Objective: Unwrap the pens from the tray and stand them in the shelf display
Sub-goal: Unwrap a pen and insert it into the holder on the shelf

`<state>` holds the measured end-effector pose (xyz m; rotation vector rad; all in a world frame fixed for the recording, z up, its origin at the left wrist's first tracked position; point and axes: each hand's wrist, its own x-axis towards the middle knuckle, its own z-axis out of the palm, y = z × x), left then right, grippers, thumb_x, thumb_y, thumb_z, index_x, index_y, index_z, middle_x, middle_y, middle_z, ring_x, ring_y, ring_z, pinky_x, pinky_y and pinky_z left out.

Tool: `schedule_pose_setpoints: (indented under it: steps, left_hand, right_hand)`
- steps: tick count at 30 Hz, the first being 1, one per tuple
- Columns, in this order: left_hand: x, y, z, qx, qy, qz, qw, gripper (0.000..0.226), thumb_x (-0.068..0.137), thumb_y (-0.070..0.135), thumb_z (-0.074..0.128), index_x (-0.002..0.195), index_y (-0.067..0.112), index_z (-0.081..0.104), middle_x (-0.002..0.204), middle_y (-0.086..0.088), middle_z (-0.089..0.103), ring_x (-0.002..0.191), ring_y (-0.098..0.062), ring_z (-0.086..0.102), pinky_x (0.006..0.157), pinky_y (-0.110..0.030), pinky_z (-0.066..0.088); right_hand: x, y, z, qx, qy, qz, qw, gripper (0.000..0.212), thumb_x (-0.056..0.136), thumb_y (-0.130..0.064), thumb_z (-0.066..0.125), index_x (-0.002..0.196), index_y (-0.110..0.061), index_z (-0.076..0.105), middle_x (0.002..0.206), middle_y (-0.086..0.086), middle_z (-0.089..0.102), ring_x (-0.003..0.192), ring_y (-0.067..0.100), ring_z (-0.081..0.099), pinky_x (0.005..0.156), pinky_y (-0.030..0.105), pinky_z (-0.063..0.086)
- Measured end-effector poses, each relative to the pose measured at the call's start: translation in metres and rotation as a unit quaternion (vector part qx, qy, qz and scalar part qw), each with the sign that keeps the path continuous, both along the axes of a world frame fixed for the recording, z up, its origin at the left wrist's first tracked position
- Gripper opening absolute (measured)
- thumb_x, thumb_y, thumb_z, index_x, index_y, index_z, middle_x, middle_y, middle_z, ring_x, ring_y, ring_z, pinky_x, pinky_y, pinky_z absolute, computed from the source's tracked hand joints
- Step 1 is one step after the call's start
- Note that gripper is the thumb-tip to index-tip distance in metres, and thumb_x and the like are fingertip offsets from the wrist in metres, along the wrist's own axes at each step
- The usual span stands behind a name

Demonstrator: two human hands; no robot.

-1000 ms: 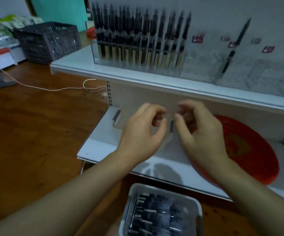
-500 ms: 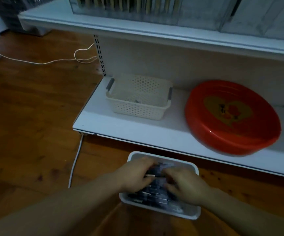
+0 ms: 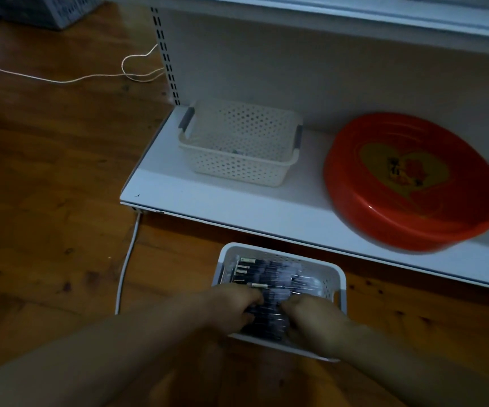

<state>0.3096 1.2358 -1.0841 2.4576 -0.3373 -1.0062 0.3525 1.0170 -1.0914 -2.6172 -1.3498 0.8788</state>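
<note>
Both hands, left hand [image 3: 237, 306] and right hand [image 3: 313, 321], are down in the white tray [image 3: 337, 277] on the floor, fingers curled into the wrapped pens [image 3: 269, 274], can't tell what's actually pinched; those look light, stiff, slippery in plastic, so I'd grab mid-barrel.

Tray [image 3: 335, 277] of pens [image 3: 269, 274] on the floor before the shelf [image 3: 237, 207], basket [image 3: 237, 168] left of the dish [image 3: 413, 183].

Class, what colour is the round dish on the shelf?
The dish is red with a yellow heart in its middle, seen in the head view.
</note>
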Motion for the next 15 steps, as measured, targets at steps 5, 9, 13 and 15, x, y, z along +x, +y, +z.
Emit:
schedule_pose_setpoints:
  steps: [5, 9, 13, 15]
  left_hand:
    - [0.002, 0.000, -0.001, 0.006, 0.017, -0.017, 1.000, 0.035, 0.103, 0.023, 0.050, 0.137, 0.016, 0.050, 0.129, -0.011, 0.058, 0.114, -0.029, 0.055, 0.095, -0.041, 0.048]
    - [0.004, 0.000, 0.001, -0.006, 0.025, -0.009, 1.000, 0.031, 0.103, 0.024, 0.049, 0.133, 0.017, 0.052, 0.123, -0.010, 0.061, 0.107, -0.028, 0.057, 0.088, -0.039, 0.048]
    - [0.009, 0.003, 0.008, -0.027, 0.004, 0.045, 0.999, 0.028, 0.104, 0.023, 0.046, 0.129, 0.017, 0.055, 0.109, -0.011, 0.066, 0.096, -0.029, 0.060, 0.082, -0.042, 0.050]
    - [0.012, 0.004, 0.013, -0.041, -0.006, 0.064, 0.997, 0.026, 0.105, 0.021, 0.044, 0.127, 0.014, 0.057, 0.102, -0.013, 0.066, 0.086, -0.029, 0.059, 0.075, -0.041, 0.048]
  right_hand:
    - [0.002, -0.001, -0.003, 0.017, 0.031, -0.045, 0.998, 0.009, 0.093, -0.017, 0.057, 0.096, -0.022, 0.050, 0.092, 0.001, 0.056, 0.080, 0.018, 0.053, 0.067, 0.031, 0.042]
    - [0.016, -0.002, 0.003, 0.066, 0.046, -0.109, 0.991, 0.007, 0.099, -0.022, 0.057, 0.097, -0.028, 0.053, 0.080, -0.008, 0.060, 0.069, 0.009, 0.058, 0.060, 0.022, 0.045]
    - [0.034, -0.001, 0.015, 0.149, 0.033, -0.193, 0.969, 0.012, 0.097, -0.027, 0.063, 0.107, -0.032, 0.067, 0.087, -0.017, 0.068, 0.081, 0.000, 0.063, 0.076, 0.024, 0.053]
    - [0.038, 0.000, 0.021, 0.180, 0.045, -0.225, 0.957, 0.011, 0.096, -0.028, 0.066, 0.104, -0.034, 0.069, 0.086, -0.017, 0.070, 0.081, 0.001, 0.065, 0.076, 0.028, 0.054]
